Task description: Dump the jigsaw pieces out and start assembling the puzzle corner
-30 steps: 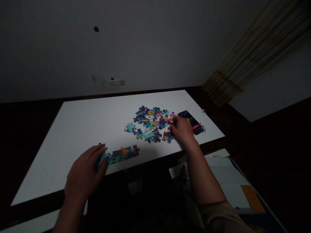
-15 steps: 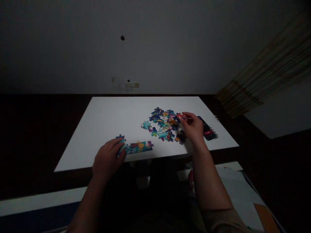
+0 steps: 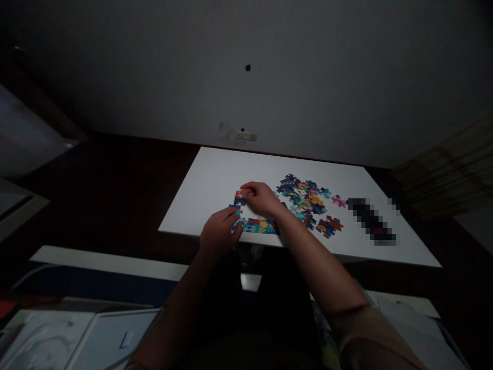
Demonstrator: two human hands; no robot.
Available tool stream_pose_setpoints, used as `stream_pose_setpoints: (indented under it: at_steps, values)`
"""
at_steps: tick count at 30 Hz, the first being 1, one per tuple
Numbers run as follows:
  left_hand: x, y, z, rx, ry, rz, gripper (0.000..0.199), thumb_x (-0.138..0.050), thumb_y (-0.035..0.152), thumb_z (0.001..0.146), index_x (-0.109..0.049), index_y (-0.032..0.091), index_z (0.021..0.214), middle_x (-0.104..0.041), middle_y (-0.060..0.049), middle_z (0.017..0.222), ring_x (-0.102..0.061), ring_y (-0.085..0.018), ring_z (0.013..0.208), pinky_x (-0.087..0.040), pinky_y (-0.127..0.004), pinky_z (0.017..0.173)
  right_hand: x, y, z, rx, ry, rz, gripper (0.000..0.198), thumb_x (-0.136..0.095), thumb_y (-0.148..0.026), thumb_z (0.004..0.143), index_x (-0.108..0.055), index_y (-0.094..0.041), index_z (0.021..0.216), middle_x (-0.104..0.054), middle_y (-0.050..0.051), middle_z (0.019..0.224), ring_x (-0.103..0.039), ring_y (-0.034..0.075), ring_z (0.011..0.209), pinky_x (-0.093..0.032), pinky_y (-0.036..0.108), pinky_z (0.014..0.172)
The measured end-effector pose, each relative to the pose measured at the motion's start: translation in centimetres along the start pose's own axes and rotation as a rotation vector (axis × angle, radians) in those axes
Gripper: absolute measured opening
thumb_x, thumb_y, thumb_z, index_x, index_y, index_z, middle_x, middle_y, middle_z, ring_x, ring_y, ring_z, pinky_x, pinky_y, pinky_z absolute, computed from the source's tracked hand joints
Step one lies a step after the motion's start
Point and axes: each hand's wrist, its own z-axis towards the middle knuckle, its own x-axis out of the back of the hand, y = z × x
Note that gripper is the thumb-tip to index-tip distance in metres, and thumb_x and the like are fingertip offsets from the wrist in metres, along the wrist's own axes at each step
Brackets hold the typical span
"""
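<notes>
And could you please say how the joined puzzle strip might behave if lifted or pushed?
The joined puzzle strip looks thin and flat, so it is probably light. Its joined pieces may bend or separate at the seams. Lying flat on the table, it seems unlikely to roll.

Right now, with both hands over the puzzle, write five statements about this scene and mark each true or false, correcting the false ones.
1. The right hand holds a red-and-blue jigsaw piece. True.
2. The loose jigsaw pile lies to the right of the right hand. True.
3. The left hand rests on the loose jigsaw pile. False: it is at the left end of the joined jigsaw strip.
4. The white tabletop is round. False: it has straight edges and corners.
5. Wall sockets show beyond the white tabletop. True.
</notes>
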Motion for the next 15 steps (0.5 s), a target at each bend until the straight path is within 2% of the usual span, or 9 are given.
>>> stream_pose_setpoints:
  at_steps: [3,7,15]
  values:
    - [0.1,-0.1,-0.1,0.001,-0.005,0.003,0.023,-0.054,0.026,0.086,-0.065,0.021,0.106,-0.063,-0.009,0.119,-0.057,-0.025,0.111,-0.047,-0.044,0.097,-1.2,0.2,0.7,0.001,0.005,-0.097,0.027,-0.063,-0.020,0.079,-0.068,-0.019,0.105,-0.072,0.004,0.089,-0.064,0.014,0.075,-0.049,0.027,0.072]
    - [0.1,-0.2,-0.1,0.013,-0.009,0.012,0.023,-0.053,0.026,0.086,-0.065,0.021,0.105,-0.063,-0.009,0.118,-0.056,-0.025,0.110,-0.047,-0.044,0.095,-1.6,0.1,0.8,0.022,-0.016,-0.209,0.026,-0.063,-0.023,0.082,-0.068,-0.021,0.108,-0.072,0.005,0.095,-0.065,0.016,0.081,-0.048,0.028,0.075]
    - [0.2,-0.1,0.0,0.009,-0.018,0.023,0.022,-0.054,0.025,0.086,-0.065,0.022,0.105,-0.063,-0.009,0.118,-0.058,-0.025,0.105,-0.048,-0.044,0.091,-1.6,0.1,1.3,0.209,-0.051,-0.419,0.021,-0.063,-0.024,0.084,-0.069,-0.024,0.104,-0.069,0.006,0.098,-0.061,0.020,0.089,-0.045,0.032,0.082]
